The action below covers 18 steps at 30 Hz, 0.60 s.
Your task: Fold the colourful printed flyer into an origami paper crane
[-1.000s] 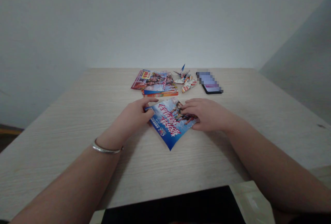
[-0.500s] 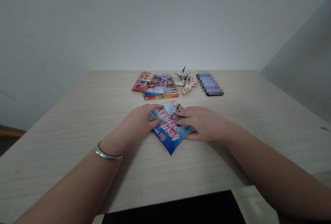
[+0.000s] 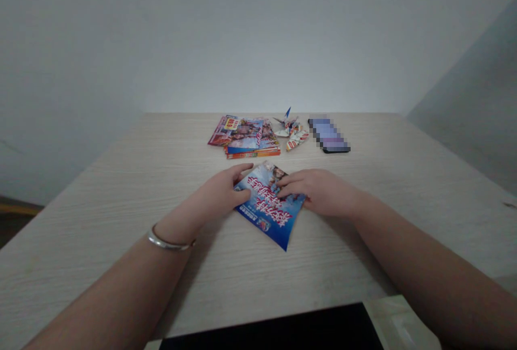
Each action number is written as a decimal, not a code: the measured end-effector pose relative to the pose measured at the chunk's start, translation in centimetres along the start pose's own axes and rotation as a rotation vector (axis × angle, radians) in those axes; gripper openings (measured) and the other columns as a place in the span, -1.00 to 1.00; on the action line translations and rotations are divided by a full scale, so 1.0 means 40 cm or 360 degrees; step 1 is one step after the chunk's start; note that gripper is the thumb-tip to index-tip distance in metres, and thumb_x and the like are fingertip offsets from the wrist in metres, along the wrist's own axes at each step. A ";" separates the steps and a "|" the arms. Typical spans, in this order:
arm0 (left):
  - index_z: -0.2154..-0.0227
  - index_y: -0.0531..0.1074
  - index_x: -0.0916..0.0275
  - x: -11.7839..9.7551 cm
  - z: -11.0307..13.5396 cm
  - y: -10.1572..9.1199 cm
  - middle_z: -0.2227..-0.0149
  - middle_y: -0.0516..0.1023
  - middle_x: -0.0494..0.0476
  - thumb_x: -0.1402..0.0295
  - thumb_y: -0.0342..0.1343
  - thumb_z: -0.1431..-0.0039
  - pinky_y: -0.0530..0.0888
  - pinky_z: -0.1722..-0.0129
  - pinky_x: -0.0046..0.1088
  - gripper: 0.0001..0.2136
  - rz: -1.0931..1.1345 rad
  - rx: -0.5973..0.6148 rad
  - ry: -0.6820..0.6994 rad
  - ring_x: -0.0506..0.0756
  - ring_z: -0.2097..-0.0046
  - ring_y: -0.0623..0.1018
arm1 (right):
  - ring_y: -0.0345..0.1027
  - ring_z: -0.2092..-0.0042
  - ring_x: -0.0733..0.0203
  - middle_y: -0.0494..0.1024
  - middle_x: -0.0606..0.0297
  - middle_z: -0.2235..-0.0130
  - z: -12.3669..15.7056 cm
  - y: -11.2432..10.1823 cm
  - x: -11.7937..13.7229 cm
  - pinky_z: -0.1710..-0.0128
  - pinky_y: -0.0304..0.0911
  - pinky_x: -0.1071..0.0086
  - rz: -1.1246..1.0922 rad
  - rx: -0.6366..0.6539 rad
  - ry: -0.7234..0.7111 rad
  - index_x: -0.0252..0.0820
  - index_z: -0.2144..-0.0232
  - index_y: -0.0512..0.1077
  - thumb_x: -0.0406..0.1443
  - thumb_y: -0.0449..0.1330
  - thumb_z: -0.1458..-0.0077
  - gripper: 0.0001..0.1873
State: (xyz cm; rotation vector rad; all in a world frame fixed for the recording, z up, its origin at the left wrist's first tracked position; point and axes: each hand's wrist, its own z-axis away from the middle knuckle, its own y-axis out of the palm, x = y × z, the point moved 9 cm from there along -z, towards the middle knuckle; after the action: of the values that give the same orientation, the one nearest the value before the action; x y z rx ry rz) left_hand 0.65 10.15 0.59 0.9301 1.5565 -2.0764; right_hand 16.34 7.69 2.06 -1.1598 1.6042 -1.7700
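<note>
Several fingers (image 3: 288, 182) of the right hand (image 3: 323, 193) lie slightly spread over the right side of a blue printed sheet (image 3: 267, 203); the thumb is hidden, so whether they grip it cannot be told. On the sheet's left edge rests the thumb of the left hand (image 3: 218, 191), parted from the outstretched index finger; any pinch underneath is hidden too. A metal bangle (image 3: 169, 244) circles that wrist. Beyond the sheet, on the worktop (image 3: 121, 177), sit stacked leaflets (image 3: 246, 137), folded paper pieces (image 3: 297, 139) and a phone (image 3: 329, 134).
</note>
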 end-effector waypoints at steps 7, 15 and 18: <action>-0.19 0.42 0.19 -0.024 0.006 -0.013 0.05 0.66 0.23 0.28 0.08 -0.14 0.52 0.29 -0.36 -0.48 -0.0189 -0.0131 0.0226 0.18 0.22 0.63 | 0.31 -0.28 -0.07 0.48 0.03 -0.22 0.005 0.001 0.079 -0.29 0.18 -0.02 0.0056 -0.0043 -0.0303 -0.08 -0.05 0.56 -0.15 0.26 -0.18 -0.60; -0.02 0.55 0.19 -0.015 0.001 -0.045 0.38 0.65 0.13 0.26 0.12 -0.13 0.48 0.33 -0.36 -0.61 -0.0208 -0.0321 0.0177 0.20 0.29 0.62 | 0.43 -0.18 0.14 0.56 0.16 -0.15 -0.006 0.006 0.035 -0.22 0.28 0.13 -0.0154 -0.0037 -0.0246 -0.04 0.02 0.60 -0.31 0.18 -0.25 -0.71; -0.08 0.51 0.19 -0.002 -0.003 -0.044 0.30 0.68 0.16 0.30 0.11 -0.12 0.48 0.37 -0.39 -0.57 -0.0064 -0.0300 0.0155 0.17 0.30 0.62 | 0.49 -0.10 0.14 0.63 0.23 -0.07 -0.008 -0.002 0.009 -0.14 0.32 0.17 -0.0251 -0.0106 -0.0092 -0.02 0.04 0.60 -0.34 0.16 -0.25 -0.70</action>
State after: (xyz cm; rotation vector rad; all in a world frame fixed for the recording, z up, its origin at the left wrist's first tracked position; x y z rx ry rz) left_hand -0.40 10.81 1.86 0.9496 1.7990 -1.8958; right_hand 15.89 7.58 2.24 -1.3902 1.5872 -1.7737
